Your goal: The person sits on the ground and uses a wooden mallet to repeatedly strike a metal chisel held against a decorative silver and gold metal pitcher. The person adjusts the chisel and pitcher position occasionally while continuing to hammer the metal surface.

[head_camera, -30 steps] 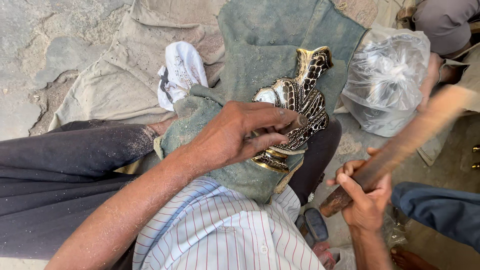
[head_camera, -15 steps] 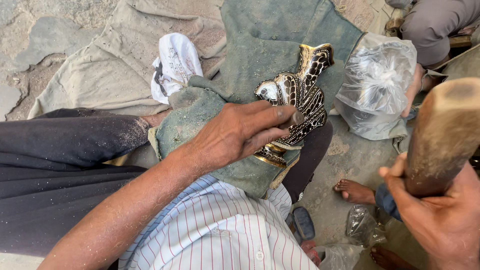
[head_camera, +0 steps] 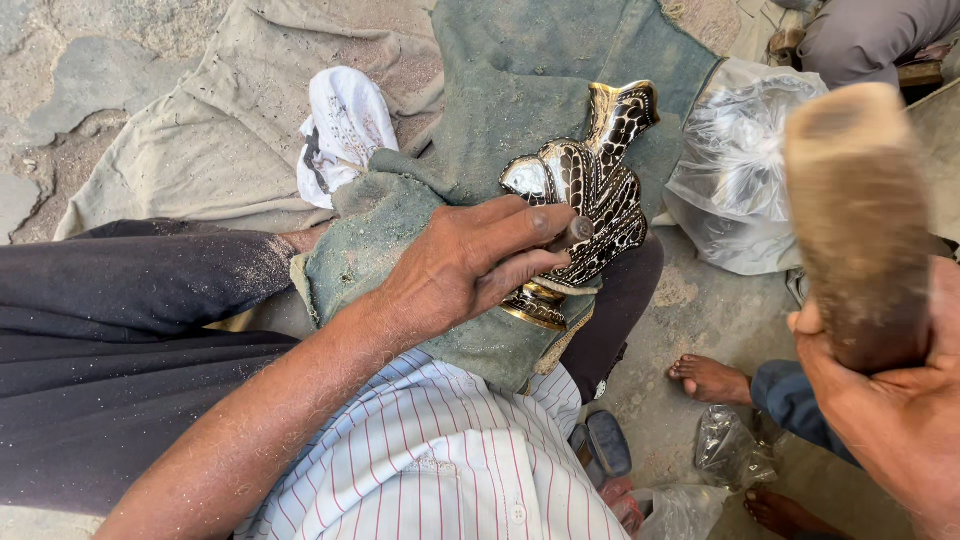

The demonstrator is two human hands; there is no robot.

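Holding: our left hand point(head_camera: 455, 265) fingers pinch a small punch point(head_camera: 580, 231) against the fish-shaped metal ornament point(head_camera: 585, 195).
Gripping: our right hand point(head_camera: 890, 410) clenches a wooden mallet point(head_camera: 855, 215).

— Where's the open room?
— Far left, over the bare cloth point(head_camera: 190, 150). On the right the raised wooden mallet point(head_camera: 860, 220) blocks the way, with a plastic bag point(head_camera: 740, 190) behind it.
— And near right?
— Crowded: someone's bare foot point(head_camera: 712, 378), possibly more bags.
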